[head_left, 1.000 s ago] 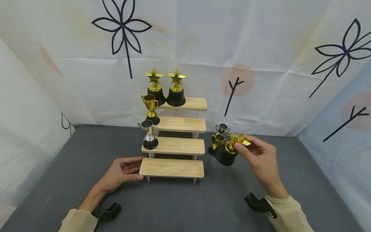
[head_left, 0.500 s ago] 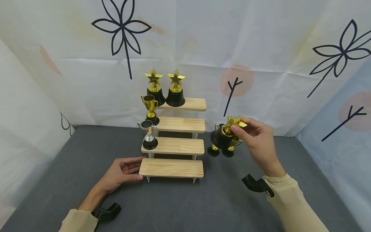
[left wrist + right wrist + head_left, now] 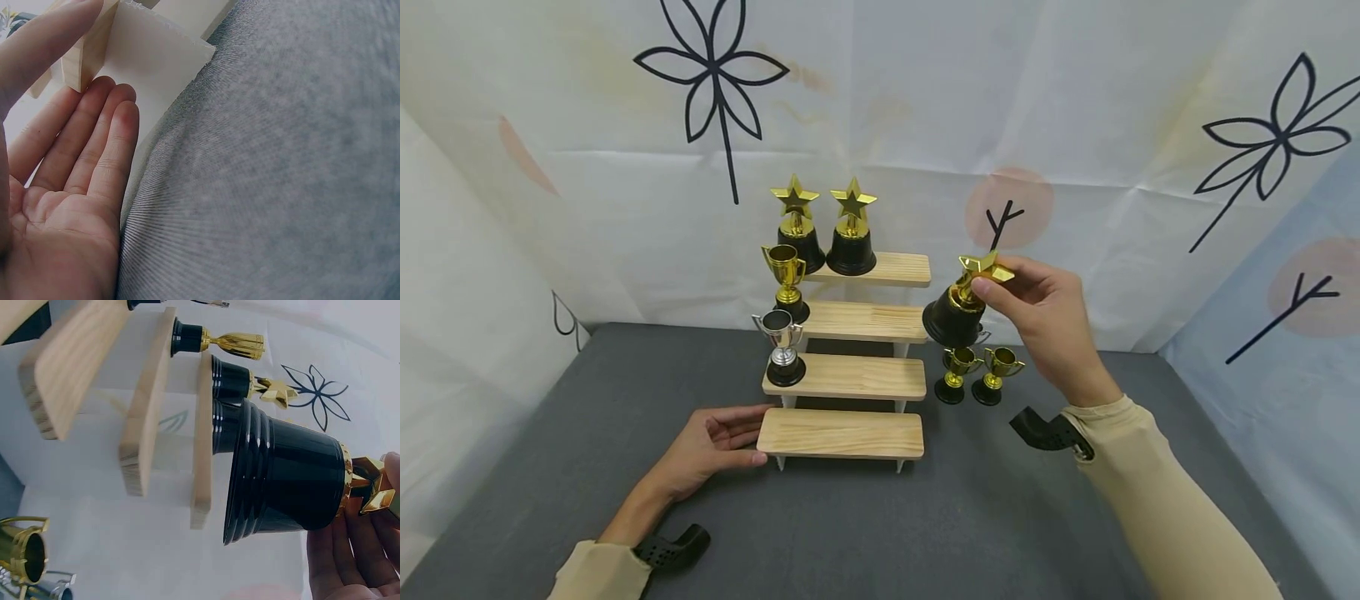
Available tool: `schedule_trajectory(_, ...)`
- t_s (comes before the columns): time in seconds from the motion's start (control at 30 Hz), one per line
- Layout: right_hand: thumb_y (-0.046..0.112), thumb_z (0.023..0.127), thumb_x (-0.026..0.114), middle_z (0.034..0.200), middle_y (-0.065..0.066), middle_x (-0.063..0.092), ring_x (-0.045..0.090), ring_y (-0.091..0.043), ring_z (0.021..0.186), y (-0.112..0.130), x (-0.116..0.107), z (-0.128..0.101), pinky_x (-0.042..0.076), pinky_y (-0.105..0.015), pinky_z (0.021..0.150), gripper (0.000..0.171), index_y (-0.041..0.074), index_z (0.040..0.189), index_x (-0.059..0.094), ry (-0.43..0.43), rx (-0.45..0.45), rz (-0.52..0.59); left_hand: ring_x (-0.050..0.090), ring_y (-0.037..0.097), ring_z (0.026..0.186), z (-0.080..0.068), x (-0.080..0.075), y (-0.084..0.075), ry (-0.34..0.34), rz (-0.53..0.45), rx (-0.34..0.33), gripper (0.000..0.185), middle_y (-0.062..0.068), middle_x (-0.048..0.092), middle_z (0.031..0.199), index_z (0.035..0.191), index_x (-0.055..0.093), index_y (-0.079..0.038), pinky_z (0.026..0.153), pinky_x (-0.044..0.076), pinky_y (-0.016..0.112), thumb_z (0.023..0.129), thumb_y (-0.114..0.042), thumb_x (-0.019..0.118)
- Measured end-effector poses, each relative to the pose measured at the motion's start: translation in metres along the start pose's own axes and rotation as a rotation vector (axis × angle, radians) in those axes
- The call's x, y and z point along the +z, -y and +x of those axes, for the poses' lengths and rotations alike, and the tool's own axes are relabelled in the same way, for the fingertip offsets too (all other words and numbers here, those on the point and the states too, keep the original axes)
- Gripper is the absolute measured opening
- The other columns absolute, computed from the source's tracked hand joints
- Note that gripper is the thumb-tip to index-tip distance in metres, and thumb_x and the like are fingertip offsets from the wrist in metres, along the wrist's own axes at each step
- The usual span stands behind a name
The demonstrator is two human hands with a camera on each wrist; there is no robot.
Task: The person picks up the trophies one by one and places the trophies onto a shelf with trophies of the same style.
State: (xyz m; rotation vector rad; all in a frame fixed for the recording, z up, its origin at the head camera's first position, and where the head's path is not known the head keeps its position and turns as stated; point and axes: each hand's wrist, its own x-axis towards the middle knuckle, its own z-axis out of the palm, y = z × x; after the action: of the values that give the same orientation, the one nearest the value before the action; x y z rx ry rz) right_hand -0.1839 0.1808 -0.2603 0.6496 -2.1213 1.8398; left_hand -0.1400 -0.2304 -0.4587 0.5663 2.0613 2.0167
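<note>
My right hand (image 3: 1039,315) pinches a star trophy (image 3: 955,317) by its gold star. The trophy tilts in the air at the right of the stepped wooden stand (image 3: 842,433), its black base toward the top shelf's right end. In the right wrist view that base (image 3: 287,475) appears large before the shelves. My left hand (image 3: 711,450) rests at the left end of the lowest step, fingers extended, thumb by the front corner. In the left wrist view the fingers (image 3: 112,150) look nearly straight, with tips at the board's end. Two star trophies (image 3: 852,229) stand on the top shelf's left side.
A gold cup (image 3: 787,279) and a silver cup (image 3: 783,342) stand at the left ends of the middle shelves. Right of the stand, two gold cups (image 3: 992,379) stand on the grey table (image 3: 850,533), with a silver cup (image 3: 983,335) partly hidden behind.
My right hand has lifted the star trophy up and leftward, from beside the cups on the table toward the top shelf's right end. The left hand has stayed at the stand.
</note>
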Motion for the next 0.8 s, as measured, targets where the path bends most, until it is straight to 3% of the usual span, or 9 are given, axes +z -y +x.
schedule_trajectory(0.8,-0.003,0.093,0.07,0.104,-0.006,0.073,0.069,-0.019,0.099,0.004,0.028,0.065,0.058,-0.03,0.095,0.026,-0.012,0.118,0.068,0.059,-0.026,0.037,0.066,0.013,0.116,0.0,0.0,-0.002,-0.007,-0.005,-0.001,0.069,0.04,0.048,0.14,0.138,0.045,0.022,0.098,0.056,0.031,0.08,0.009,0.08)
